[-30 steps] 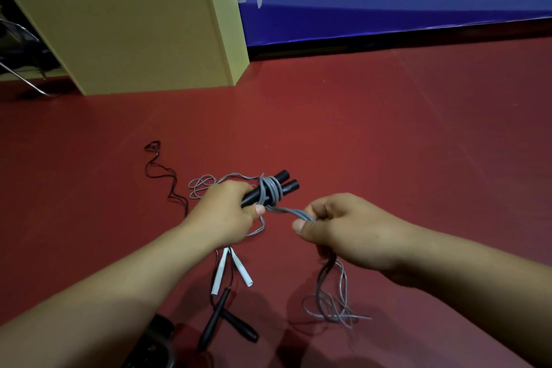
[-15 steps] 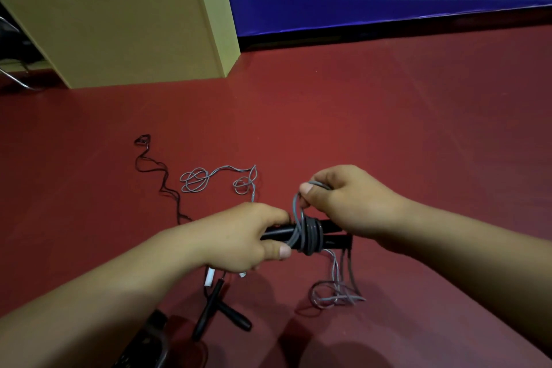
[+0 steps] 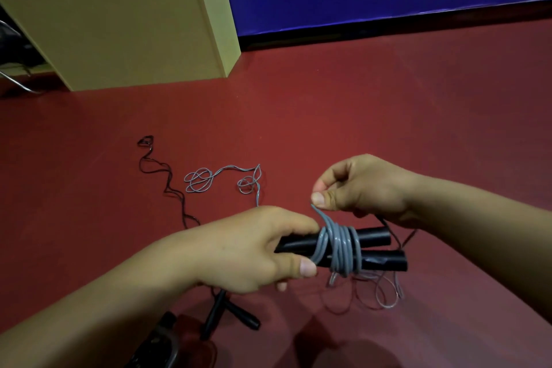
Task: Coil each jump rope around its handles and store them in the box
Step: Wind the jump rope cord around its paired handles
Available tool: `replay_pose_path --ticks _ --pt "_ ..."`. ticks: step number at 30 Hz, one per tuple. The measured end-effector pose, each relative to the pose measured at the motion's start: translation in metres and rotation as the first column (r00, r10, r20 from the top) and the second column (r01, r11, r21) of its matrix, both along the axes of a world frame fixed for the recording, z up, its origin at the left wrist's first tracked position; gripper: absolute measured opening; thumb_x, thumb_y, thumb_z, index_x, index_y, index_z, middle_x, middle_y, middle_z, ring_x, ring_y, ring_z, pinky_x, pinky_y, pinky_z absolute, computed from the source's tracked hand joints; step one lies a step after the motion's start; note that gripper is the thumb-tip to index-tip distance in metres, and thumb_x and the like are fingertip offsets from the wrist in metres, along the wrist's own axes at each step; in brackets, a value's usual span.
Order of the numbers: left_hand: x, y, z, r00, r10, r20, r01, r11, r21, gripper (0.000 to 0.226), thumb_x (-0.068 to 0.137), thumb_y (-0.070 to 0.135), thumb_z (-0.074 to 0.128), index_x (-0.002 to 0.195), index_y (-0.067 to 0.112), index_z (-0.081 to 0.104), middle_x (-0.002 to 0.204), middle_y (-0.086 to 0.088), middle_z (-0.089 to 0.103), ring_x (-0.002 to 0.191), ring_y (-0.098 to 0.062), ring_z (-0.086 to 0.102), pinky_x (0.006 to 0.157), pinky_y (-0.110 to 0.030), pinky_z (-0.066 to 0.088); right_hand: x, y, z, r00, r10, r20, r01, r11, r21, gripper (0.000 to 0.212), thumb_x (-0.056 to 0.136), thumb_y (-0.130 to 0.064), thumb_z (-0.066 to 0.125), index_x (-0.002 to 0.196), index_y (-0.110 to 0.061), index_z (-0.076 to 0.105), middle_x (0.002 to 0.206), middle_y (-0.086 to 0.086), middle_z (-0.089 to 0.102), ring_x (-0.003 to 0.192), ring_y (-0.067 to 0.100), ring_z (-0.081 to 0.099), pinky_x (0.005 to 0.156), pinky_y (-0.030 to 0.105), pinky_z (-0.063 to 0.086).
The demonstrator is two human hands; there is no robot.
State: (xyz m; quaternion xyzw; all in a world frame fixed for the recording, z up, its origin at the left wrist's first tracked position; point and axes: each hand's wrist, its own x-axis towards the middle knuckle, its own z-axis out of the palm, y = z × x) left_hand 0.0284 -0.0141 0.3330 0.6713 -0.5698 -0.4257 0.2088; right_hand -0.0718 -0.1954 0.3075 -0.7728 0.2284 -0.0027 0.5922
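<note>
1. The left hand (image 3: 254, 251) grips a pair of black handles (image 3: 373, 249) held side by side at centre frame, fingers curled round their left ends, thumb pressed on the near one.
2. The right hand (image 3: 361, 188), just above and right of the handles, pinches the grey rope (image 3: 340, 245) between thumb and forefinger; several turns already sit around both handles.
3. Loose grey rope hangs below the handles toward the red floor (image 3: 388, 116), lower right of centre, so by my judgement this coil is partly done.
4. More grey rope (image 3: 203, 181) lies looped left of centre, and a thin black rope (image 3: 161, 176) trails beside it; I cannot tell which handles either belongs to.
5. Another pair of black handles (image 3: 227, 314) lies crossed at the lower edge, apparently unwound.
6. The yellow box (image 3: 119, 21) stands at upper left, well apart; nothing visible shows a rope stored yet.
</note>
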Motion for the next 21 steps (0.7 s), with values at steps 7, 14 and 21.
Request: replay_pose_path --ticks 7,14,21 --pt "0.006 0.005 0.005 0.968 0.141 -0.207 -0.17 0.977 -0.129 0.02 0.095 0.02 0.057 0.115 0.018 0.06 0.094 -0.002 0.071 0.068 -0.016 0.065 0.056 -0.031 0.049 0.006 0.008 -0.007 0.986 -0.075 0.152 0.034 0.966 0.257 0.01 0.085 -0.008 0.068 0.092 -0.004 0.063 0.072 0.011 0.065 0.055 0.017 0.057 0.049 0.025 0.046" --pt "0.013 0.002 0.001 0.909 0.381 -0.169 -0.413 0.874 -0.254 0.014 0.098 0.019 0.055 0.108 0.013 0.061 0.08 -0.009 0.068 0.063 -0.017 0.066 0.059 -0.036 0.053 0.009 0.025 -0.005 0.994 -0.017 0.105 0.023 0.999 -0.048 0.022 0.094 -0.003 0.053 0.079 -0.017 0.061 0.064 -0.002 0.062 0.053 0.012 0.054 0.048 0.025 0.04" --pt "0.03 0.0 -0.012 0.851 0.525 -0.018 -0.5 0.799 -0.333 0.012 0.097 0.022 0.058 0.102 0.014 0.064 0.059 0.005 0.058 0.051 -0.009 0.057 0.057 -0.033 0.053 0.009 0.036 -0.008 0.994 0.102 0.042 -0.088 0.964 -0.251 0.029 0.097 -0.036 0.054 0.085 -0.01 0.06 0.065 0.004 0.069 0.055 0.011 0.062 0.059 0.029 0.05"
